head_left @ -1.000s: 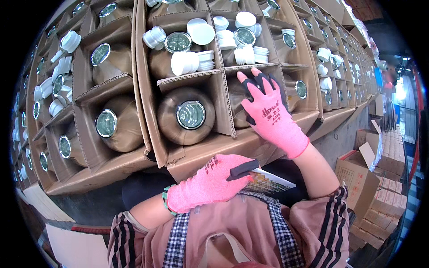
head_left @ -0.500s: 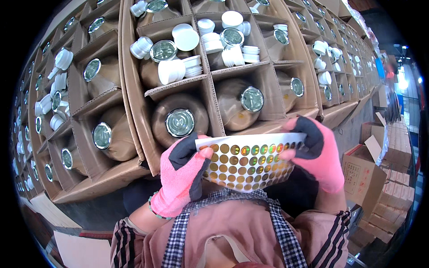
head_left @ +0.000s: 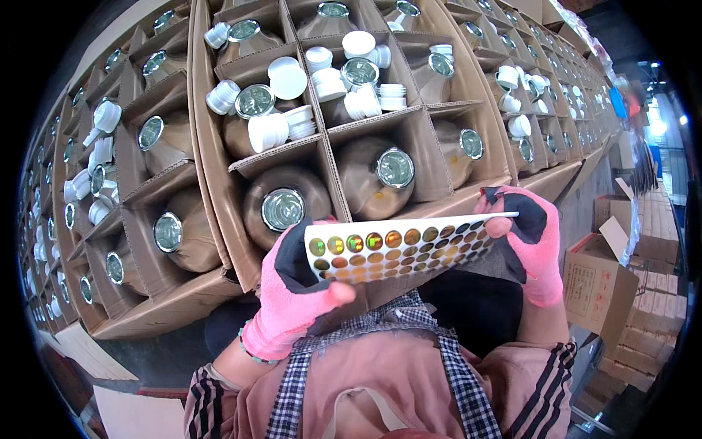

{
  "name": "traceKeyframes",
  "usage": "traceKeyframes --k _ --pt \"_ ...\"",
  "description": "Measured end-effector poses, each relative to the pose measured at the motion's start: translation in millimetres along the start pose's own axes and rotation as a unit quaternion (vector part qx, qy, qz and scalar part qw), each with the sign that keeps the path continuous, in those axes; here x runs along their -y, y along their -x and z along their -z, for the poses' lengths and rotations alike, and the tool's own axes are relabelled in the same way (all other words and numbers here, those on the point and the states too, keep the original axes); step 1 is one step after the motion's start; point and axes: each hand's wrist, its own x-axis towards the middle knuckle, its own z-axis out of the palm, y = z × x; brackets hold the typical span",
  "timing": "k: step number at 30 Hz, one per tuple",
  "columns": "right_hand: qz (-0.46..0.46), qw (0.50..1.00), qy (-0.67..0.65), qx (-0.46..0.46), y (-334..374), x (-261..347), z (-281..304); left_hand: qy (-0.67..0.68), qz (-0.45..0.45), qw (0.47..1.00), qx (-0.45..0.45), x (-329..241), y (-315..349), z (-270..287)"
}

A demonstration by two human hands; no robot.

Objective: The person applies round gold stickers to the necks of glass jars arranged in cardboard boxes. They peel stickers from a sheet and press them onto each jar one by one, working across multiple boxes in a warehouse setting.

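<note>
A white sheet of round gold, shimmering stickers [head_left: 395,246] is stretched between my hands, tilted above my lap at the near edge of a cardboard box. My left hand [head_left: 292,289], in a pink glove with dark grey fingers, supports the left end with curled fingers behind it; its bare thumb is lifted off the sheet's face. My right hand [head_left: 534,241], gloved alike, pinches the right end between thumb and fingers. Just beyond the sheet, large glass bottles [head_left: 284,210] with silvery round mouths stand in the box's compartments.
Cardboard dividers [head_left: 278,151] separate the bottles. White plastic stoppers [head_left: 268,132] lie in clusters around several bottle necks. More bottle-filled boxes stand left and right. An opened carton [head_left: 596,285] and stacked cartons [head_left: 647,314] are at the right; flat cardboard [head_left: 139,413] lies lower left.
The sheet has flattened and tilted, so fewer sticker rows show. My left thumb has come away from its face. The boxes have shifted slightly left in view.
</note>
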Motion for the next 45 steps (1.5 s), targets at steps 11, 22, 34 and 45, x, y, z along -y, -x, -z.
traceKeyframes --k 11,22,34,45 --pt "-0.054 0.982 0.117 0.135 -3 15 -5 -0.071 0.045 0.991 0.102 -6 -4 14" --pt "0.041 0.971 0.197 0.129 -6 12 -5 -0.238 -0.052 0.964 0.11 -1 -5 11" --pt "-0.097 0.983 0.067 0.141 -10 11 -1 -0.238 -0.071 0.968 0.024 1 2 12" --pt "-0.037 0.984 0.087 0.149 -8 11 1 -0.12 -0.032 0.988 0.095 5 -1 17"
